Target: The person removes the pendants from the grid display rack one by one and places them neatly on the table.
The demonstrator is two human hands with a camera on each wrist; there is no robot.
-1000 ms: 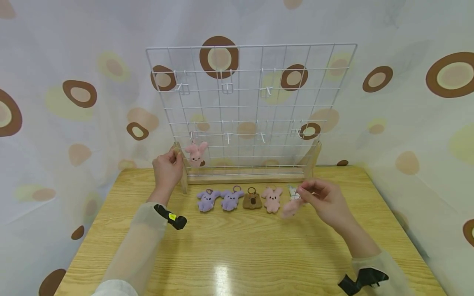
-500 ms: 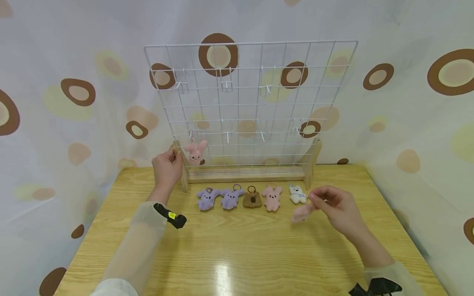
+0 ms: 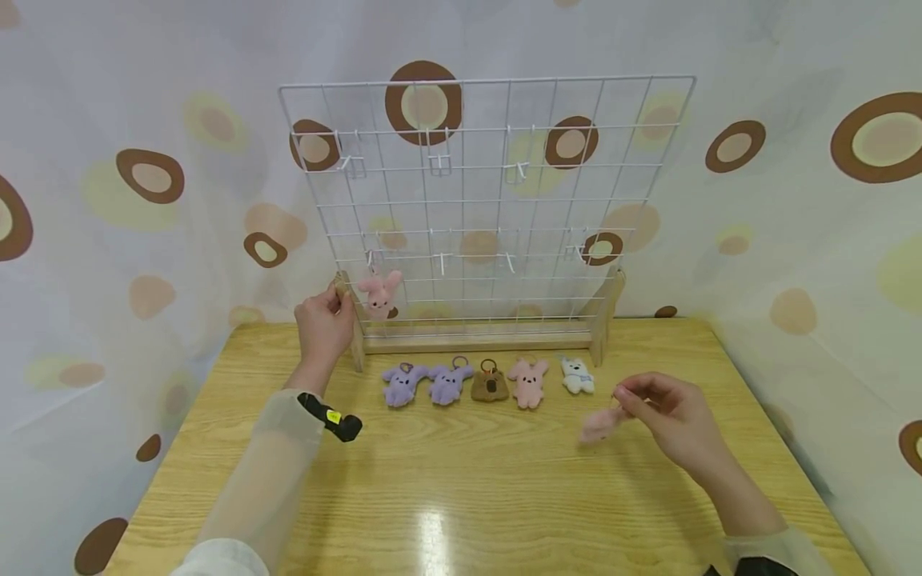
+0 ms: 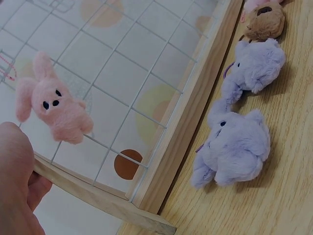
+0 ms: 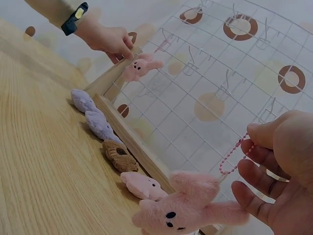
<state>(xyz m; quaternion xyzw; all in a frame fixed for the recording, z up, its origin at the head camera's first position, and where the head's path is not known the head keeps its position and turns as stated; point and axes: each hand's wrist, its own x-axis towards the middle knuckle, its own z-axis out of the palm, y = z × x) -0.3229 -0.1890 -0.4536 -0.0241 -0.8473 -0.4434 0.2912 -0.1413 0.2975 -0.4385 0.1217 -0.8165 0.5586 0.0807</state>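
My left hand [image 3: 326,326] grips the top of the rack's left wooden upright [image 4: 93,192]. Beside it a pink bunny keychain [image 3: 380,294] hangs from a hook on the white wire grid [image 3: 481,200]. Over the table's right side, my right hand [image 3: 673,420] pinches the pink bead chain [image 5: 230,159] of another pink bunny keychain [image 5: 188,210], which dangles tilted below the fingers. In a row before the rack lie two purple plush keychains [image 3: 402,386], a brown one [image 3: 490,386], a pink bunny [image 3: 529,384] and a white plush [image 3: 578,376].
Several white hooks [image 3: 510,262] stick out from the grid in two rows. A wooden base bar [image 3: 475,344] joins the rack's uprights. The wood-grain table [image 3: 446,472] meets a patterned cloth [image 3: 814,240] behind and at the sides.
My right hand has moved right and toward me with the pink bunny keychain, uncovering the white plush. The left hand keeps its hold on the upright.
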